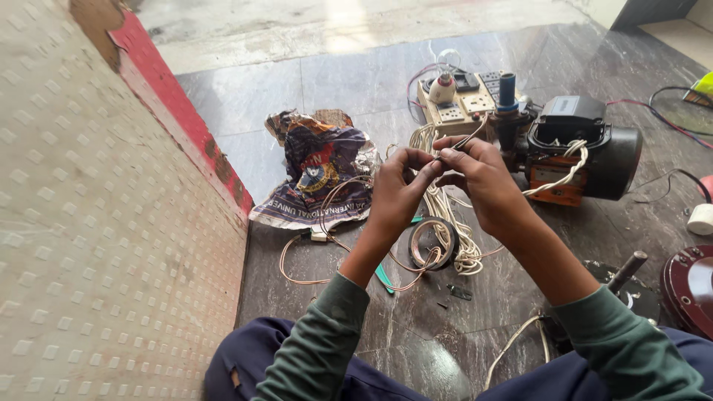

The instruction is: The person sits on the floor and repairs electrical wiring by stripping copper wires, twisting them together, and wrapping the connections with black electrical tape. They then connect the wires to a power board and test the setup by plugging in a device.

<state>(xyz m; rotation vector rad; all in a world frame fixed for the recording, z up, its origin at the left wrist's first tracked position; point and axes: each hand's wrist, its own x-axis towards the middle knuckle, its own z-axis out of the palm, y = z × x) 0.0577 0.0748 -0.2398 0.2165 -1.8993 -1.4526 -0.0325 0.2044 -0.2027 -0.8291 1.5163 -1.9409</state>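
Wire ends (462, 141) are sitting pinched between the fingertips of both hands, held up over the dark stone floor (312, 82), just near of the white switchboard (464, 104) and left of the black and orange motor (575, 148). I am seeing the left hand (397, 189) closing thumb and forefinger tight on the thin strand, and the right hand (483, 178) closing the same way on the other side, so each grip is nearly shut with only the wire in it. I am judging that the step in hand is joining or twisting two thin conductors together; the next move, as I am reading it, is calling for steady counter-turning of the fingertips while keeping the strands from slipping apart. A white cord bundle (445, 215) is lying below the hands, with a roll of black tape (434, 241) touching it and a thin copper-coloured wire loop (312, 256) trailing left toward a crumpled printed wrapper (323, 174). I am not making out where the pinched wire runs to, since the fingers are covering the joint itself. A dark red round part (691, 286) is being cut off at the right edge, and the cables at far right are running out of view.
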